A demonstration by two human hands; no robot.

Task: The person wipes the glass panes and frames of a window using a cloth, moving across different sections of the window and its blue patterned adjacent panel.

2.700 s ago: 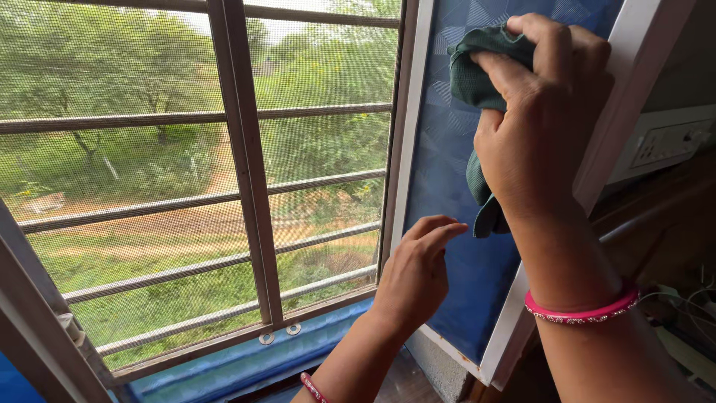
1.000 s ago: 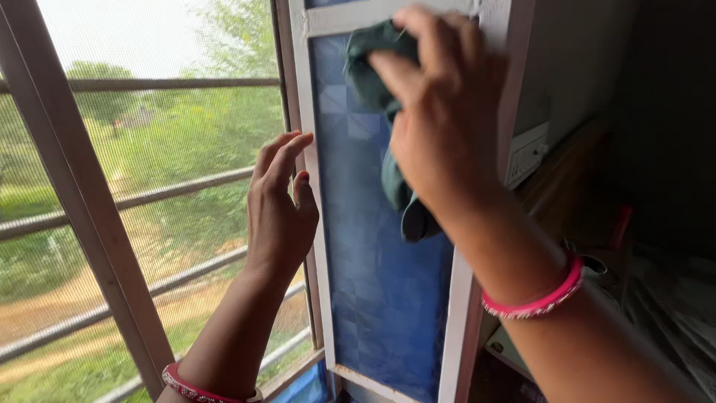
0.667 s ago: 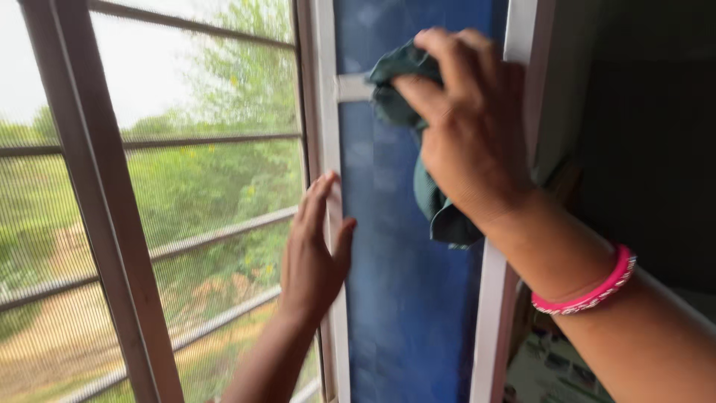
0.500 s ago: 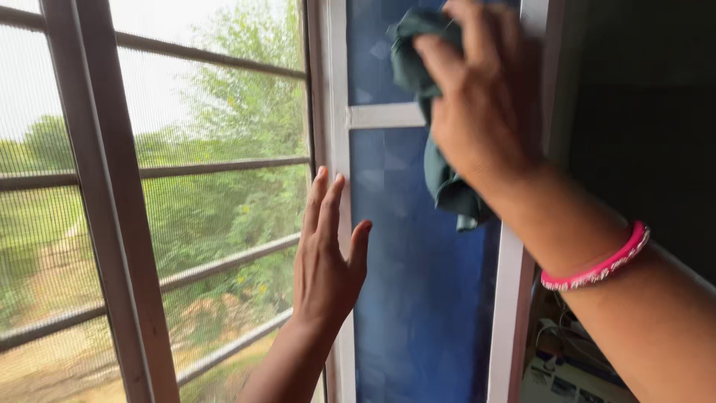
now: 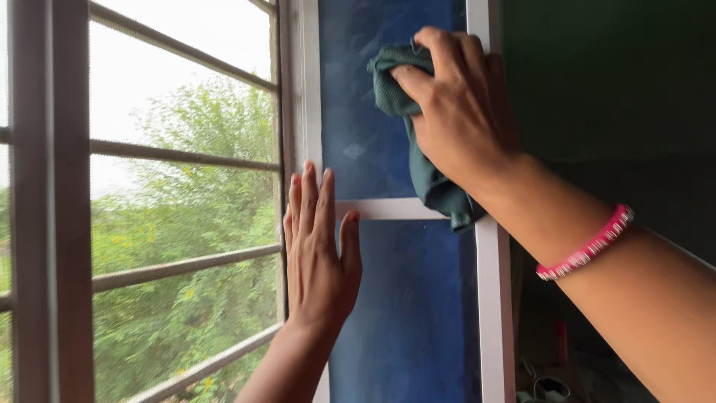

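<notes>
Your right hand (image 5: 462, 104), at one o'clock, grips a bunched green cloth (image 5: 418, 134) against the blue window pane (image 5: 358, 119). Your left hand (image 5: 321, 254), at seven o'clock, lies flat, fingers together, on the white frame (image 5: 309, 97).

We hold our left hand (image 5: 319, 250) upright and flat, palm pressed forward, fingers (image 5: 309, 195) straight and close together, thumb spread to the side, forearm rising from below. Above and to its side, our right hand (image 5: 459, 101) is raised higher, fingers curled in a bunching grip, forearm slanting down past a pink bangle (image 5: 587, 243) below the wrist.
</notes>
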